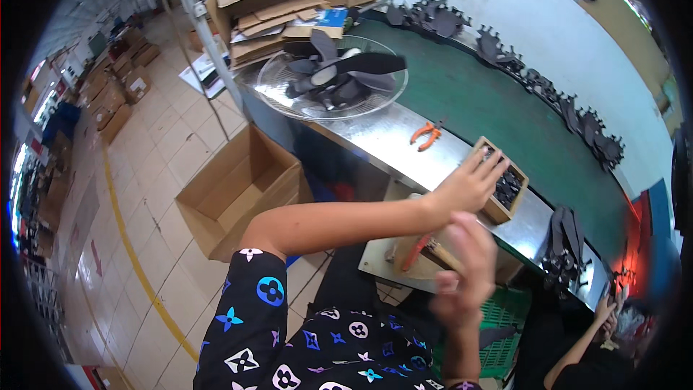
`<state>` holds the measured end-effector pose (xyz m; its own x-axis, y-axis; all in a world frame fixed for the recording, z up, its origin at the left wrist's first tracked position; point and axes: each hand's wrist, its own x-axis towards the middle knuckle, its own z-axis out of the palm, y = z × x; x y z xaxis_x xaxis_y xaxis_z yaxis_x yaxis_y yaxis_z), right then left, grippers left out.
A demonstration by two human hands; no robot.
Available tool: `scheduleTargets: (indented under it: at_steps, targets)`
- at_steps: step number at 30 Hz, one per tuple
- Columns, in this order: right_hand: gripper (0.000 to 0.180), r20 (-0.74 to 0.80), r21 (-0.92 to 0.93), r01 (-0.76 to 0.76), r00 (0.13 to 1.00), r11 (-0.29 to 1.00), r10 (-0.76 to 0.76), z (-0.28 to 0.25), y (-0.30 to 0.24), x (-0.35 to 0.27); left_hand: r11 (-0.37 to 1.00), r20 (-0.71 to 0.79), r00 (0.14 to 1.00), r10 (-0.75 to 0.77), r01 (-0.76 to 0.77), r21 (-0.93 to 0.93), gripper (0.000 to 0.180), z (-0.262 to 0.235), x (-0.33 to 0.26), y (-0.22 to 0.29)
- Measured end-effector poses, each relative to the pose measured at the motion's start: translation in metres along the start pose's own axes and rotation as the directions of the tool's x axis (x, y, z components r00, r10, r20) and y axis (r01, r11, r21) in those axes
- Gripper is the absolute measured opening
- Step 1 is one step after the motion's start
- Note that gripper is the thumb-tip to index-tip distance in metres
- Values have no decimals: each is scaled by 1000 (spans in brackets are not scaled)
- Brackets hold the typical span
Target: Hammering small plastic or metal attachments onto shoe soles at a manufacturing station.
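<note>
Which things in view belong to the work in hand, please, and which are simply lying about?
Apparently in the work:
wooden box, with the left hand at it
small dark parts inside that box

Apparently just lying about, untouched:
orange-handled pliers
open cardboard box on the floor
stacked cardboard pieces

Open stretch of green belt (469,101) beyond wooden box (496,211), pliers (427,136) and wire guard (377,106) obstructing metal ledge (391,135) leftward

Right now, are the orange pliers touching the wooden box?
Apart: the head view shows a strip of bare metal bench between the orange pliers and the wooden box.
</note>
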<state>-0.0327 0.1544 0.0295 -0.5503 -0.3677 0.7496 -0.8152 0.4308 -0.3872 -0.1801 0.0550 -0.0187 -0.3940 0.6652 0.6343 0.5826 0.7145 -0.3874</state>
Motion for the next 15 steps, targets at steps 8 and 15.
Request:
scheduleTargets:
  at_steps: [8, 15]
  targets:
    - [47, 92, -533, -131, 973, 836, 211, 27, 71, -15, 862, 294, 956, 6, 144, -486, 49, 12, 2, 16]
    - [35, -730, -591, -807, 543, 17, 416, -226, 226, -161, 778, 314, 862, -399, 499, -381, 42, -32, -39, -47]
